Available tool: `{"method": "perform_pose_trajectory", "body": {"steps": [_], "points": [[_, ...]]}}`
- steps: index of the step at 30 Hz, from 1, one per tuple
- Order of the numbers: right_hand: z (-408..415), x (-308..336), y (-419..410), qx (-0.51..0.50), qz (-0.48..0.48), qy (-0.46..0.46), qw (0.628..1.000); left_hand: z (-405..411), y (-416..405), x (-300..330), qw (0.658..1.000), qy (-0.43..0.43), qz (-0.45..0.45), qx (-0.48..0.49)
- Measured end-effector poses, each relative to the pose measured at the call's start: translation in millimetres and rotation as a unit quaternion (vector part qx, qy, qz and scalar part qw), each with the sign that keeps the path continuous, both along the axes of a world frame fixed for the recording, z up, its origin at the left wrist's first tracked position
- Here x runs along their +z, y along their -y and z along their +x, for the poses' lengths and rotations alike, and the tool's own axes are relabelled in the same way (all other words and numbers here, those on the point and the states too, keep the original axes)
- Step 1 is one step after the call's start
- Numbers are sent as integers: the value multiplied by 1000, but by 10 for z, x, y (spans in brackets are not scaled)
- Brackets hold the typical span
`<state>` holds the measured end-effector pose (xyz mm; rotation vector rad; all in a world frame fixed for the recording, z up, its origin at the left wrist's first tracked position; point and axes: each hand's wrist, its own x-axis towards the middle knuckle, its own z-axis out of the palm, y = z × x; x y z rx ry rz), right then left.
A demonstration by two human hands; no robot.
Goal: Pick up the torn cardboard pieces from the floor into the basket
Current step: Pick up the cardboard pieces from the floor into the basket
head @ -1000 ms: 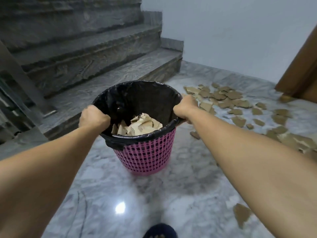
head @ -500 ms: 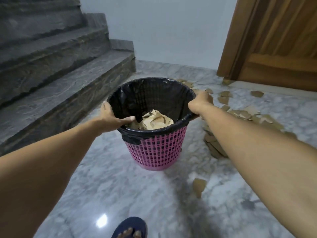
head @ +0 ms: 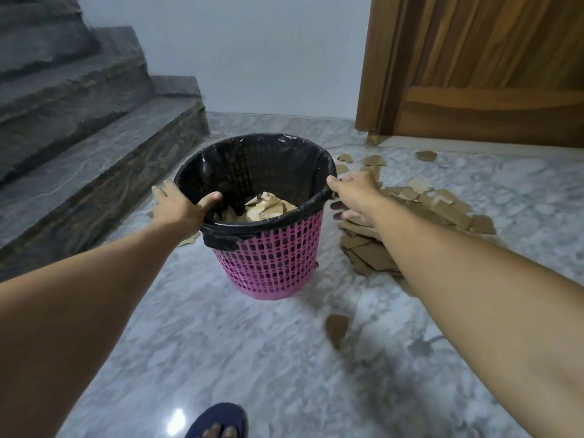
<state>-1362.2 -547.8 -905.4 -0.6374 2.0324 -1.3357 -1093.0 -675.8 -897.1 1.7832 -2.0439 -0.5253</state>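
While the pink basket (head: pixel 271 248) stands on the marble floor (head: pixel 252 358), the left hand (head: pixel 177 205) rests on its rim with relaxed fingers, and the right hand (head: pixel 354 192), fingers loose, touches the opposite rim; torn cardboard pieces (head: pixel 420 203) lie just beside it.

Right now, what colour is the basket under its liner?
Pink, a lattice-walled basket, with a black liner folded over its rim; head view.
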Motion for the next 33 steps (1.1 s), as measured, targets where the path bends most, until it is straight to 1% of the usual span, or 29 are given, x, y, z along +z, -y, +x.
{"method": "perform_pose_trajectory", "body": {"steps": [2,4,6,8,11,12,13,15,19,21,24,27,30,33], "points": [[-45,-20,-132,16,21,13,1000,-39,-68,52,995,84,-57,-10],[-99,5,-286,35,37,22,998,-143,-157,71,982,135,-124,-42],[-180,30,-452,41,57,18,997,-315,-318,92,970,145,-173,-88],[-287,63,-669,48,75,11,996,-547,-559,146,959,134,-205,-145],[-445,109,-950,57,103,8,993,-874,-904,248,930,127,-253,-233],[-503,126,-1045,59,112,10,992,-985,-1009,276,923,117,-256,-264],[-574,134,-1148,61,118,9,991,-1100,-1124,300,916,104,-250,-296],[-714,125,-1310,54,131,1,990,-1286,-1310,291,907,86,-210,-354],[-965,11,-1534,34,167,4,985,-1573,-1500,-27,881,168,-104,-430],[-1041,-128,-1583,27,183,5,983,-1673,-1488,-324,873,201,-38,-442],[-1089,-364,-1616,36,210,-20,977,-1736,-1457,-830,856,262,53,-443],[-1115,-731,-1639,38,232,0,972,-1744,-1483,-1385,821,331,111,-452],[-1134,-1067,-1675,37,256,3,966,-1724,-1549,-1816,798,358,140,-464],[-1174,-1342,-1746,32,272,14,962,-1687,-1570,-2087,800,339,181,-461]]}}
